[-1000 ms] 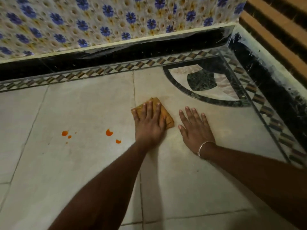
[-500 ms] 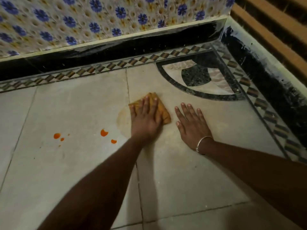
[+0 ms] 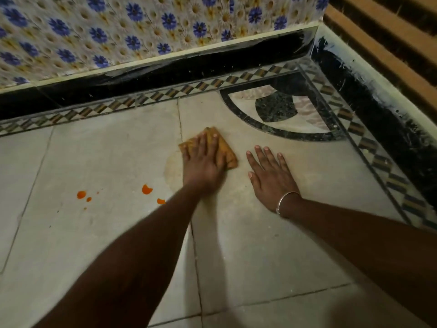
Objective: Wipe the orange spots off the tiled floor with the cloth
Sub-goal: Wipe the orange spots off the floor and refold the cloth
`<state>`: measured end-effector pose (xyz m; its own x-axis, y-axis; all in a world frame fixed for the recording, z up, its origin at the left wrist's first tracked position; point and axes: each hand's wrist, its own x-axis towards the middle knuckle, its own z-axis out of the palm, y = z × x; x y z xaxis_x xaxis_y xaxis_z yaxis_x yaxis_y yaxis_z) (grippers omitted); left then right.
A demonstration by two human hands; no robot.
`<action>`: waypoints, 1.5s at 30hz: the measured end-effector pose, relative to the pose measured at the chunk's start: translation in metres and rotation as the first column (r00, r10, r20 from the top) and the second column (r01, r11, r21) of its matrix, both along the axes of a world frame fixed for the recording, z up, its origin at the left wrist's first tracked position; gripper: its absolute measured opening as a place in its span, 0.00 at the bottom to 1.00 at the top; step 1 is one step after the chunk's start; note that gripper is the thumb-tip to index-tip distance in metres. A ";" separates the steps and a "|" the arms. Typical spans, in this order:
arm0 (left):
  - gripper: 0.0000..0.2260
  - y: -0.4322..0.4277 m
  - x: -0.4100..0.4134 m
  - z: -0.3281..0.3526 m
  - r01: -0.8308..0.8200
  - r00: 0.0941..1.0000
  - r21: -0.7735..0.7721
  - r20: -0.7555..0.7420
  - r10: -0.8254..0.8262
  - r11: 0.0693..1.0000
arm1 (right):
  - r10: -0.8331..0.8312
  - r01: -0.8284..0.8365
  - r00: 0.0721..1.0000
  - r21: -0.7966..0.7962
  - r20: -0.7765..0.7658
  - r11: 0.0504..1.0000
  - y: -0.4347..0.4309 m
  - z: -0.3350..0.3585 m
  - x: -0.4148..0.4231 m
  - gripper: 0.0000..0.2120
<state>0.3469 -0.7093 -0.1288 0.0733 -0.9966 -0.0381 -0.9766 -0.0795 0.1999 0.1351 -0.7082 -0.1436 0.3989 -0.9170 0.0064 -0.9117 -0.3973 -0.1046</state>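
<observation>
My left hand (image 3: 203, 162) presses flat on a folded orange-brown cloth (image 3: 225, 150) on the pale tiled floor (image 3: 106, 233), fingers spread over it. A damp wiped patch (image 3: 172, 169) shows just left of the cloth. Orange spots remain further left: one larger blob (image 3: 147, 189), a small one (image 3: 161, 201) by my forearm, and a pair (image 3: 81, 194) further out. My right hand (image 3: 269, 171) lies flat and open on the floor to the right of the cloth, a silver bangle (image 3: 285, 202) on its wrist.
A black skirting (image 3: 165, 74) and a flower-patterned wall (image 3: 142, 27) run along the far side. A chequered border strip (image 3: 142, 100) edges the floor. A quarter-circle inlay (image 3: 283, 110) fills the far right corner, beside a slatted wooden surface (image 3: 390, 43).
My left hand with the cloth has shifted slightly right and away, exposing a damp wiped patch to its left. The right hand stays planted. The view has drifted a little.
</observation>
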 end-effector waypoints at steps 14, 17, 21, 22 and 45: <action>0.29 -0.003 -0.016 -0.002 0.082 0.997 -0.020 0.013 -0.082 0.996 | 0.002 -0.001 1.000 -0.019 0.023 1.000 -0.002 -0.002 -0.002 0.30; 0.29 -0.017 0.029 -0.002 -0.045 0.999 -0.002 -0.022 0.045 0.999 | 0.000 0.000 0.999 -0.012 0.043 1.000 -0.001 -0.003 -0.001 0.29; 0.29 0.038 0.001 -0.010 -0.403 0.915 -0.063 -0.056 0.400 0.913 | -0.008 0.009 0.998 -0.016 0.055 1.000 0.000 0.000 0.000 0.30; 0.30 0.051 -0.019 -0.009 -0.447 0.894 -0.053 -0.068 0.443 0.893 | -0.011 0.012 0.999 -0.015 0.051 1.000 0.001 0.000 0.001 0.30; 0.30 0.050 -0.024 -0.003 0.065 0.998 -0.024 0.008 -0.065 0.998 | 0.021 -0.020 1.000 0.050 -0.021 0.999 -0.002 0.005 -0.002 0.31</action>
<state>0.3229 -0.6593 -0.1323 0.0085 -0.9999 -0.0139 -0.9810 -0.0111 0.1938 0.1333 -0.7105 -0.1385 0.4175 -0.9074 -0.0477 -0.9055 -0.4111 -0.1053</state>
